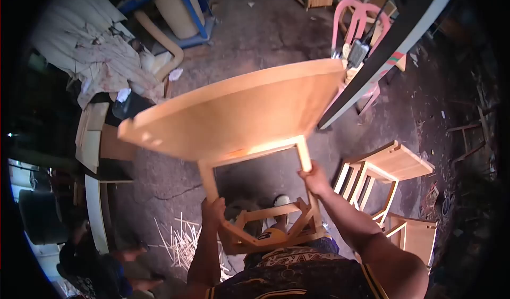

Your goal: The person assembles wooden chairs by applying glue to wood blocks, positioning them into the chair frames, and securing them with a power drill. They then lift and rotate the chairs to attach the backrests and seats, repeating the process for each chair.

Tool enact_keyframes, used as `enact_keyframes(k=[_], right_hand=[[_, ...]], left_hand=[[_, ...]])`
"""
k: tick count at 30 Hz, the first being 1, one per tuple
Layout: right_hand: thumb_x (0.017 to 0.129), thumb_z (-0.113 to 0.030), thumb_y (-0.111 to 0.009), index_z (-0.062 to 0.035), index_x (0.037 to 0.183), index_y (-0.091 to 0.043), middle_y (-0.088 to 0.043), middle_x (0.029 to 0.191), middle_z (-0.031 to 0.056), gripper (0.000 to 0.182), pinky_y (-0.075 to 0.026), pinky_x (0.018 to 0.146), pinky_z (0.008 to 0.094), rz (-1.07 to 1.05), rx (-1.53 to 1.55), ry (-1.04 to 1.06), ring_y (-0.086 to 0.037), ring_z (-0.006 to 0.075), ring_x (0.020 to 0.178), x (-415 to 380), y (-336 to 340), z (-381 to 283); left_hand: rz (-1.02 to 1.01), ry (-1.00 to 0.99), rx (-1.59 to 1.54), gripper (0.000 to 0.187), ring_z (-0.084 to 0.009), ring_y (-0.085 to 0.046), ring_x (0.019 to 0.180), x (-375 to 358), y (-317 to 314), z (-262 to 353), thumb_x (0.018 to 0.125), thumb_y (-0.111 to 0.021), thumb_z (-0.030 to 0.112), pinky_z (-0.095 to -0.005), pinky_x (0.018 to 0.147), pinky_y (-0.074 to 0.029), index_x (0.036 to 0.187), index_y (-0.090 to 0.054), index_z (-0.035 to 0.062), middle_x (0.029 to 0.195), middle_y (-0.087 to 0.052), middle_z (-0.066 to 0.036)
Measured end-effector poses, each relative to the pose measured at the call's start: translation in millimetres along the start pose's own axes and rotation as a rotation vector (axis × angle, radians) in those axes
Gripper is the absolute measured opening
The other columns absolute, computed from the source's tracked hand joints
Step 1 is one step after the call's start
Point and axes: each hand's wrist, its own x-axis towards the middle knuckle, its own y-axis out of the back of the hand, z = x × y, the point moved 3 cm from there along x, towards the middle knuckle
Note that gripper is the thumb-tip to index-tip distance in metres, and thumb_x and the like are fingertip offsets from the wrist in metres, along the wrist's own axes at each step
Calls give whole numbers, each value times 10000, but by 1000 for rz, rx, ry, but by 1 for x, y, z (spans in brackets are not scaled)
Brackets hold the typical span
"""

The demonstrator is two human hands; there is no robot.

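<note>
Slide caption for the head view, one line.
Left hand and right hand grip a wooden frame with a broad board attached, above a dark floor.

Head cam, single view: wide, steep forward-down from the wearer.
Lens sits above the black jersey with yellow trim (287,280) at the near edge, facing ahead over the pale wooden frame with a broad curved-edge panel (234,113), close and mid-view. Dark cracked floor (255,28) runs to the far side; pink plastic chair (337,25) far right, blue rectangular frame (195,6) far left, both well back. Rounded dark vignette at the corners.
</note>
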Motion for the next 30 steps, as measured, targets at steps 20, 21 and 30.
enact_keyframes(k=[20,21,30], right_hand=[[784,-225,-735,3,1029,-581,-648,944,168,369,-476,791,373,-358,-47,378,-628,278,898,228,-78,-315],[786,-218,-733,4,1020,-579,-646,929,160,358,-476,784,367,-353,-43,420,-625,260,887,233,-71,-334],[780,-173,-719,19,1052,-567,-644,836,120,366,-496,703,322,-240,44,576,-622,189,772,366,-64,-477]], left_hand=[[439,-454,-241,104,-145,-555,582,40,-42,236,803,-582,55,-258,524,-442,872,-564,-20,694,-571,-75],[450,-455,-255,104,-145,-555,582,46,-49,246,803,-582,55,-258,524,-442,872,-564,-20,694,-571,-75],[391,-644,-260,86,-141,-525,571,179,-96,410,793,-551,24,-252,532,-426,872,-554,-10,702,-554,-55]])
